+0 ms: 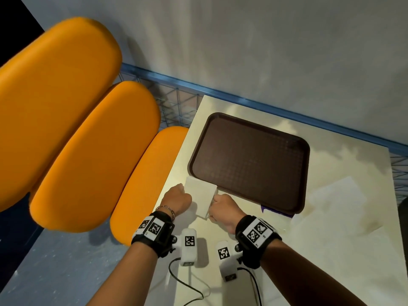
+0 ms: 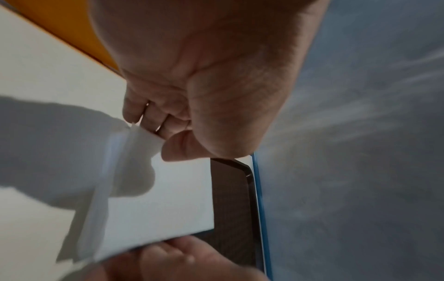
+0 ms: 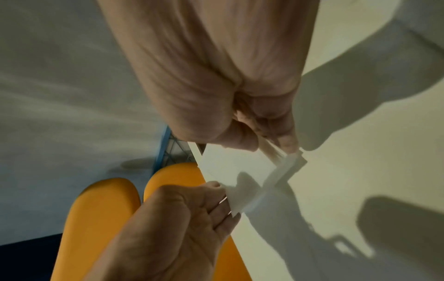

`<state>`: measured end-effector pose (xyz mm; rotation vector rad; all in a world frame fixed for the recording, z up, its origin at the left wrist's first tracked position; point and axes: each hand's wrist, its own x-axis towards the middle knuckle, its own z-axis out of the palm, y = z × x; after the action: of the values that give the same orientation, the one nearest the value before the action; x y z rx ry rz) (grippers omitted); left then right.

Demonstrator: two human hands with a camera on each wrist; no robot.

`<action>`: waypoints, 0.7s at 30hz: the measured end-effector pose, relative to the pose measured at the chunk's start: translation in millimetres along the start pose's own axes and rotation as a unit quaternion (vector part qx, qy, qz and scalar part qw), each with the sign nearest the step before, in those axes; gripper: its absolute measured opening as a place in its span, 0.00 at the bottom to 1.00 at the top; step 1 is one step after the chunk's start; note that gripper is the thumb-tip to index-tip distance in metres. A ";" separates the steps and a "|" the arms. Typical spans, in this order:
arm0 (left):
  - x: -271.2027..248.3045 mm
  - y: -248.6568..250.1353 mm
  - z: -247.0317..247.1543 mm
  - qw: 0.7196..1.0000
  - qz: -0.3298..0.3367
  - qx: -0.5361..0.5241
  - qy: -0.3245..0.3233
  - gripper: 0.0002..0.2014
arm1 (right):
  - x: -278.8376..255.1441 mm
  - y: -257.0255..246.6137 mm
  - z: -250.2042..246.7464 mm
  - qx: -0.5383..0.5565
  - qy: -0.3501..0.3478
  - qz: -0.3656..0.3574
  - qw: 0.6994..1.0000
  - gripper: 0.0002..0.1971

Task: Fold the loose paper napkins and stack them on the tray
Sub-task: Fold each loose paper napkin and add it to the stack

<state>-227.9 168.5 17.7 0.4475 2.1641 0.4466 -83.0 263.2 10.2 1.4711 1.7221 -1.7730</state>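
A white paper napkin (image 1: pixel 199 198) is held up just above the table in front of the brown tray (image 1: pixel 249 160). My left hand (image 1: pixel 177 198) pinches its left edge between thumb and curled fingers (image 2: pixel 153 121). My right hand (image 1: pixel 223 205) pinches the right edge, where several layers fan out (image 3: pixel 283 157). The napkin (image 2: pixel 163 199) hangs partly folded, its far edge reaching the tray's near left corner. The tray's dark surface is bare. Another loose napkin (image 1: pixel 335 202) lies flat to the right of the tray.
The cream table (image 1: pixel 353 250) ends at its left edge beside orange seat cushions (image 1: pixel 88 151). A blue rail (image 1: pixel 242 96) and grey wall lie behind. A purple-edged item (image 1: pixel 276 212) pokes from under the tray's near edge. Camera cables (image 1: pixel 187 283) trail near me.
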 end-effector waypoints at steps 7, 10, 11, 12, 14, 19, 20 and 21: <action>-5.7 4.3 -0.6 1.000 0.009 -0.023 0.012 0.04 | 23.4 10.5 6.3 0.033 0.012 0.015 0.999 0.15; -5.3 2.4 0.4 1.000 0.013 -0.011 0.008 0.04 | 38.3 21.8 5.8 0.017 0.016 0.016 1.000 0.14; -6.2 2.1 0.9 1.000 0.017 -0.010 0.007 0.03 | 45.2 26.3 6.5 0.005 0.023 0.014 1.000 0.13; -6.3 1.6 1.5 1.000 0.017 -0.012 0.006 0.03 | 42.2 23.9 6.2 -0.011 0.029 0.007 0.999 0.12; -6.3 0.1 2.0 1.000 0.018 -0.014 0.003 0.04 | 40.4 19.9 6.3 -0.041 0.037 0.006 0.998 0.08; -11.9 -1.2 13.0 0.997 0.040 0.026 0.059 0.34 | 3.4 -9.3 -6.4 -0.151 0.041 -0.031 0.987 0.06; -15.5 -1.5 17.3 0.994 0.061 0.040 0.083 0.41 | 4.5 -6.2 -7.6 -0.166 0.031 -0.036 0.985 0.05; -19.2 -1.7 22.3 0.988 0.097 0.061 0.108 0.45 | 1.2 -5.4 -9.8 -0.167 0.027 -0.035 0.985 0.05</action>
<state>-199.3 161.6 17.4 0.7096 2.3766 0.4910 -83.2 273.6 14.7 1.3376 2.0038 -1.3968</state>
